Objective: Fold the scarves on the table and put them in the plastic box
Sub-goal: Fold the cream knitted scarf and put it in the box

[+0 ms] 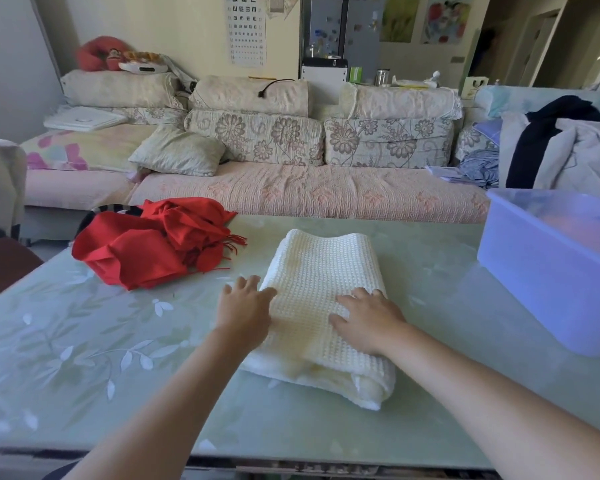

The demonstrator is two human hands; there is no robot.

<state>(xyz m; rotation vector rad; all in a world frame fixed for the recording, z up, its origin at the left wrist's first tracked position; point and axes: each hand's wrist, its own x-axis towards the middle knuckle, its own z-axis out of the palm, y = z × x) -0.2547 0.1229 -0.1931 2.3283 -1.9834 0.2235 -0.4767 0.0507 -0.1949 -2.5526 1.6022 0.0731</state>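
While left hand [245,306] and right hand [368,317] touch it, one white scarf [319,265]

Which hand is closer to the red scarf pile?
Left. The left hand rests at the left edge of the white scarf, just right of the red scarf pile; the right hand lies on the white scarf, farther right.

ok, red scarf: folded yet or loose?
Loose. The red scarf lies in a crumpled heap on the table, fringe splayed; the left hand and right hand touch the folded white scarf.
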